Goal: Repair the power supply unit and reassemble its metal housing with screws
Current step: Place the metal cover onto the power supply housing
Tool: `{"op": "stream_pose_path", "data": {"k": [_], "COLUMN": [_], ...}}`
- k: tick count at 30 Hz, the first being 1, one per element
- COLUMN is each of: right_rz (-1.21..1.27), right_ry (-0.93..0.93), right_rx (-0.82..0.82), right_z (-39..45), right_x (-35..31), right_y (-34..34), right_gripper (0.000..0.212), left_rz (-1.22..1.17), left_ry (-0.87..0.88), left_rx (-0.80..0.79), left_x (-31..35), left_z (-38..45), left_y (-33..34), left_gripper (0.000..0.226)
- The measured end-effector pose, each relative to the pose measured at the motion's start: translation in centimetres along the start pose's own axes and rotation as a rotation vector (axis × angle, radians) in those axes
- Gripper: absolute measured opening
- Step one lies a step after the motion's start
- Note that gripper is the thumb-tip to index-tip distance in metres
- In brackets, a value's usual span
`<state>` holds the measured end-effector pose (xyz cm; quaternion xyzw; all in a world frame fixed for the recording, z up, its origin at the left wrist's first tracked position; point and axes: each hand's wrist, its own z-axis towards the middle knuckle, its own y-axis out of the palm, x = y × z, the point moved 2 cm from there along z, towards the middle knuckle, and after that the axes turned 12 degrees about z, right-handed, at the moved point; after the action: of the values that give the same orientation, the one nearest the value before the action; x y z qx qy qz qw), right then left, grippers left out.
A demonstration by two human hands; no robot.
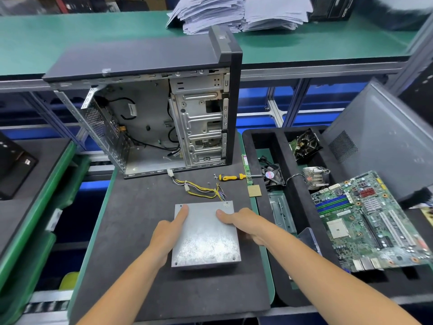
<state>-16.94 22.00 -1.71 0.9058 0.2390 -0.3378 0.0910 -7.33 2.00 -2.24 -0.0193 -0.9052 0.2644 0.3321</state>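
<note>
The power supply unit (206,233), a closed grey metal box, lies flat on the dark mat of the surface (131,219), its yellow and purple cable bundle (199,187) trailing away behind it. The left hand (167,231) grips its left side, forefinger stretched along the top. The right hand (243,222) holds the right edge, thumb on top and fingers curled down the side. Beyond the cables lie a yellow-handled screwdriver (232,177) and loose screws (215,176). Behind stands an open computer case (164,109). To the right, a motherboard (372,219) rests on a black foam tray (281,146).
</note>
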Motion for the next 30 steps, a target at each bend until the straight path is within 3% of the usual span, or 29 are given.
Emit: {"op": "stream_pose_path", "data": {"k": [4, 15, 21, 24, 26, 30], "right_rz": [0.078, 0.073, 0.010, -0.045, -0.083, -0.226], "right_ry": [0.006, 0.010, 0.012, 0.005, 0.019, 0.151], "right_rx": [-0.027, -0.003, -0.031, -0.033, -0.049, -0.249], "right_z": [0.3, 0.9, 0.5, 0.1, -0.4, -1.4], "right_x": [0.2, -0.4, -0.4, -0.5, -0.3, 0.2], "right_y": [-0.4, 0.0, -0.1, -0.1, -0.4, -0.9], "right_gripper": [0.113, 0.113, 0.117, 0.115, 0.106, 0.054], "left_rz": [-0.006, 0.142, 0.221, 0.219, 0.220, 0.225], "left_ry": [0.023, 0.017, 0.010, 0.001, -0.006, -0.006], "left_rx": [0.092, 0.129, 0.185, 0.194, 0.190, 0.197], "left_x": [-0.1, -0.2, 0.2, 0.2, 0.2, 0.1], "left_z": [-0.2, 0.2, 0.1, 0.0, 0.0, 0.0], "left_y": [0.2, 0.8, 1.3, 1.3, 1.3, 1.3], "left_gripper": [0.081, 0.075, 0.068, 0.075, 0.080, 0.088]}}
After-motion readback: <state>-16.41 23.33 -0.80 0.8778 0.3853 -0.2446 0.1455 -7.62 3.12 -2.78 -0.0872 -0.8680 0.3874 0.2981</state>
